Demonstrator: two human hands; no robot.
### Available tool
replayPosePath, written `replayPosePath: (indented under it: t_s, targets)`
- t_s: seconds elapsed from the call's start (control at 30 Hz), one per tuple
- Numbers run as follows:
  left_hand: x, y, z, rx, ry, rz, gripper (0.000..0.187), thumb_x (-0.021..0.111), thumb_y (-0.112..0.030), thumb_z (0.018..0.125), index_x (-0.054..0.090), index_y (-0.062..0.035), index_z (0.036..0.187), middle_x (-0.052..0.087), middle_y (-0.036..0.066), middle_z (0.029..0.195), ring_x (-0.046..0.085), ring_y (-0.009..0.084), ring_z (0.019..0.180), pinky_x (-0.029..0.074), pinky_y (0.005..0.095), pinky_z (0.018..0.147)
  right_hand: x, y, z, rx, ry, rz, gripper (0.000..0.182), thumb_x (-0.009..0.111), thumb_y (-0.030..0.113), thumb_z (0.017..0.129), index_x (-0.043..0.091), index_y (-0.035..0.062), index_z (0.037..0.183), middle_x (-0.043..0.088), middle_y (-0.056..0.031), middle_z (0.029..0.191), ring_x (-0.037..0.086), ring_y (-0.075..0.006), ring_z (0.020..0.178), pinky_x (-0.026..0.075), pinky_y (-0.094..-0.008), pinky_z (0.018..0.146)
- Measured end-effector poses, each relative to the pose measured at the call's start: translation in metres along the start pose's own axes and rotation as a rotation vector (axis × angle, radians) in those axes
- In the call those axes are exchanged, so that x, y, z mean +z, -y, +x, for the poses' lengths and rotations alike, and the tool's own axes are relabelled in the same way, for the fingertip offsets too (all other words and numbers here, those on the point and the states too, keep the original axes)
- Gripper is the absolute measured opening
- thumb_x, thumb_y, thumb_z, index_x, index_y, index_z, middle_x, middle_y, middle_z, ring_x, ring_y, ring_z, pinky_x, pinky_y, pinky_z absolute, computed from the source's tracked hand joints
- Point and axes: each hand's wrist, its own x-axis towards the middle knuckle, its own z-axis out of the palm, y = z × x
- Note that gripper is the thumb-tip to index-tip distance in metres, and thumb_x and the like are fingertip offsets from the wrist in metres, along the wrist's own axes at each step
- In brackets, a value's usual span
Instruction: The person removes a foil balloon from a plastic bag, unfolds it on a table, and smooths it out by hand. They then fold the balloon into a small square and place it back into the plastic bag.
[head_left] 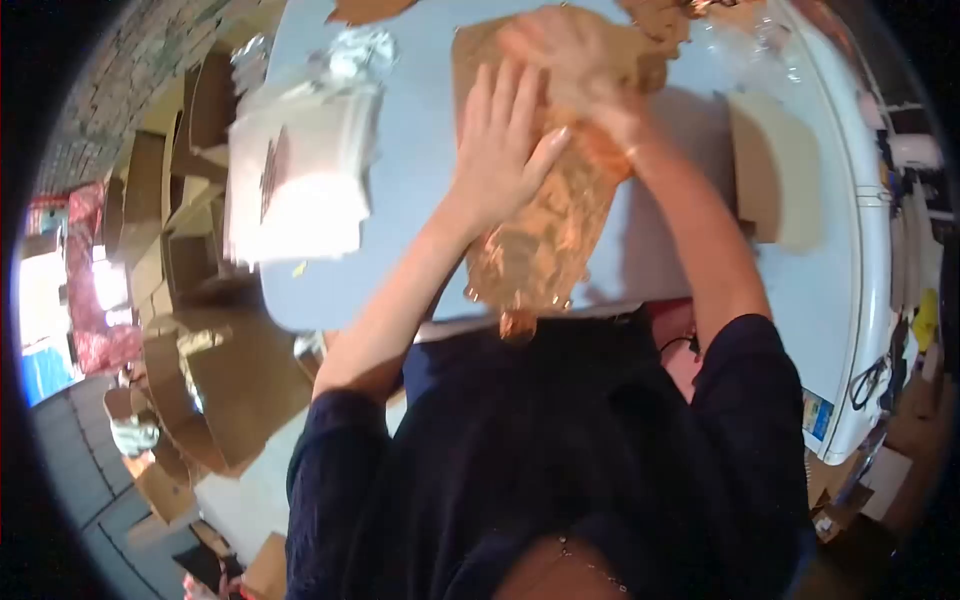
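Note:
A shiny copper-coloured sheet-like piece (535,245), crinkled like foil, lies lengthwise on the table. Small round knobs show at its near corners, and a narrow tab hangs over the table's front edge. My left hand (500,150) rests flat on its left side, fingers stretched out and thumb apart. Farther up, my right hand (570,65) is over the wider far part of the piece. It is smeared by motion, but its fingers look extended, with nothing visible in them. Both hands hide some of the copper-coloured surface.
The pale blue table (410,200) carries a stack of clear plastic bags (305,185) on the left. A brown cardboard piece (755,170) stands at the right. More copper-coloured pieces (660,20) lie at the far edge. Open cardboard boxes (235,380) stand left of the table.

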Motion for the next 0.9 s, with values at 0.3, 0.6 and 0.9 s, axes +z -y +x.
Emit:
replayPosePath:
  t_s: [0.3, 0.6, 0.9]
  targets:
    - [0.015, 0.022, -0.004, -0.094, 0.016, -0.025, 0.076, 0.044, -0.046, 0.111, 0.023, 0.0045, 0.163, 0.019, 0.030, 0.170, 0.011, 0.0481, 0.159, 0.013, 0.0524, 0.130, -0.103, 0.099, -0.066, -0.014, -0.064, 0.220, 0.032, 0.075, 0.002, 0.083, 0.073, 0.0031, 0.115, 0.070, -0.0120, 0.109, 0.064, -0.0330, 0.106, 0.053, -0.0426, 0.093]
    - [0.016, 0.029, 0.006, -0.126, 0.032, -0.055, 0.072, 0.044, -0.047, 0.111, 0.029, 0.0013, 0.162, 0.025, 0.030, 0.168, 0.016, 0.0451, 0.159, 0.017, 0.0501, 0.130, -0.127, 0.198, -0.099, -0.005, 0.094, 0.539, 0.032, 0.078, 0.012, 0.081, 0.075, 0.0093, 0.113, 0.064, -0.0041, 0.107, 0.060, -0.0252, 0.104, 0.052, -0.0394, 0.090]
    - [0.019, 0.034, 0.007, -0.146, -0.009, -0.119, 0.069, 0.049, -0.044, 0.110, 0.033, 0.0010, 0.160, 0.030, 0.030, 0.166, 0.022, 0.0453, 0.157, 0.022, 0.0490, 0.129, -0.108, 0.208, -0.088, -0.045, 0.140, 0.488, 0.030, 0.073, 0.019, 0.087, 0.072, 0.0106, 0.116, 0.062, -0.0035, 0.104, 0.058, -0.0233, 0.102, 0.046, -0.0392, 0.088]
